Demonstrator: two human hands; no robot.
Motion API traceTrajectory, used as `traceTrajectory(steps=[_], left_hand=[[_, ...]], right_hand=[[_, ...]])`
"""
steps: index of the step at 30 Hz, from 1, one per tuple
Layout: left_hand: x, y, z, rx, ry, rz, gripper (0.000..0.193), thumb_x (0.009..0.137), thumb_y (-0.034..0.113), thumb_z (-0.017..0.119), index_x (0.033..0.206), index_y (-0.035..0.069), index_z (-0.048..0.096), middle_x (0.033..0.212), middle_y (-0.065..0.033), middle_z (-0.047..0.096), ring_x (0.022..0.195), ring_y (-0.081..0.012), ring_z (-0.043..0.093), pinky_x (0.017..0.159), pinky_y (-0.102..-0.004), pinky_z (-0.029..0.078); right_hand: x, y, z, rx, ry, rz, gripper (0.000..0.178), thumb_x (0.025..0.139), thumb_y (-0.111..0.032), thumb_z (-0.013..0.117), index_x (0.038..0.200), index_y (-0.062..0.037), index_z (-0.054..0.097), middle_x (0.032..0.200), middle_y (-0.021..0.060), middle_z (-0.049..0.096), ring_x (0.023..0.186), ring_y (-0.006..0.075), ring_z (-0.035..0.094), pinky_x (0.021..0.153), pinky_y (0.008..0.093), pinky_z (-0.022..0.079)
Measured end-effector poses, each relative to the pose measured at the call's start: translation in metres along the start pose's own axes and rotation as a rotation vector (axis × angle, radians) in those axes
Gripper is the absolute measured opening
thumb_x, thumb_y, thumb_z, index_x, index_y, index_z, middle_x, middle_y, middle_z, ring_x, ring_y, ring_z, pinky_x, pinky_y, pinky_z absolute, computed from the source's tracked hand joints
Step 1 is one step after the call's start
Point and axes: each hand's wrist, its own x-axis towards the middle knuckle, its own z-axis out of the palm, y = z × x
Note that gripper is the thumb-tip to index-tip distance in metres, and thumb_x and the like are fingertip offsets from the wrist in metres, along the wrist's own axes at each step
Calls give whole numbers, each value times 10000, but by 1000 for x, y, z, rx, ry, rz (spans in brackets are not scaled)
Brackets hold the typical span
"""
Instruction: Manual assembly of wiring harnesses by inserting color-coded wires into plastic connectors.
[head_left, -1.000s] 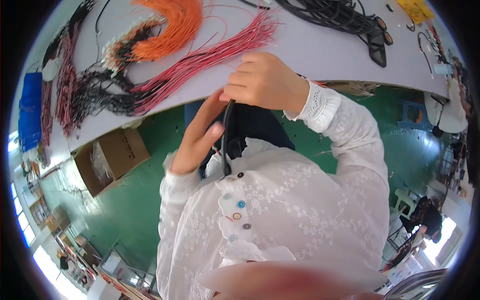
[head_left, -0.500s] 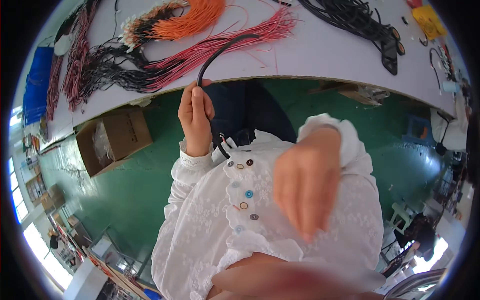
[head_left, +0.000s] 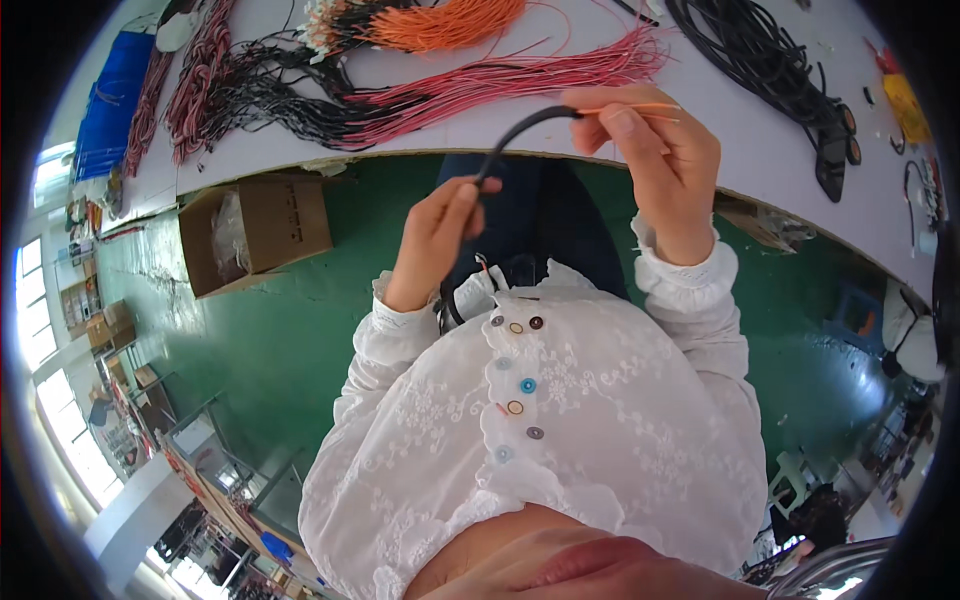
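A bendy black cable (head_left: 528, 124) arches between my two hands above the table's front edge. My left hand (head_left: 432, 240) is closed around its middle, thumb on top. From the cable's upper end come thin orange wires (head_left: 648, 106). My right hand (head_left: 678, 168) pinches these wires between thumb and fingers, just beyond the black covering. The cable's lower part hangs below my left hand near my waist, where a stripped end (head_left: 483, 262) with a reddish tip shows.
Bundled red and black wires (head_left: 440, 100) lie across the table (head_left: 300, 160), with orange wires (head_left: 445, 25) behind them. Black cables (head_left: 745, 70) and scissors (head_left: 835, 150) are at the right. A cardboard box (head_left: 285, 220) stands on the floor at left.
My right hand has come up from in front of my chest and taken hold of the orange wires at the cable's end. My left hand has shifted slightly right and down.
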Motion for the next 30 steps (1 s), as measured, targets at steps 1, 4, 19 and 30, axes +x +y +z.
traceTrajectory(steps=[1,4,19,30], left_hand=[[2,-4,9,197,180,217,372,1038,148,607,1375,-6,579,974,-103,690,858,-197,669,782,-286,514],[14,48,16,459,344,488,447,972,141,686,1382,-4,581,1179,-171,678,1070,-295,671,917,-365,516],[41,33,35,-484,53,841,228,1069,130,517,1267,17,518,1181,-114,565,1065,-188,557,949,-336,461],[43,23,44,-695,12,874,214,1086,159,480,1258,43,534,1176,-118,570,1050,-196,567,949,-350,463]], right_hand=[[4,-4,0,-3,-98,41,250,1063,-103,546,1109,66,725,1013,131,743,783,160,683,738,274,565],[11,-18,4,31,-204,58,241,1056,-91,546,1108,64,723,1019,142,744,752,155,675,706,269,562],[-2,-20,42,-83,-208,-58,211,1014,-63,593,1117,65,725,1060,177,719,767,163,687,672,250,565],[-5,-12,59,-211,-71,-131,180,872,-42,799,1051,-47,785,855,73,718,659,143,639,567,238,478]])
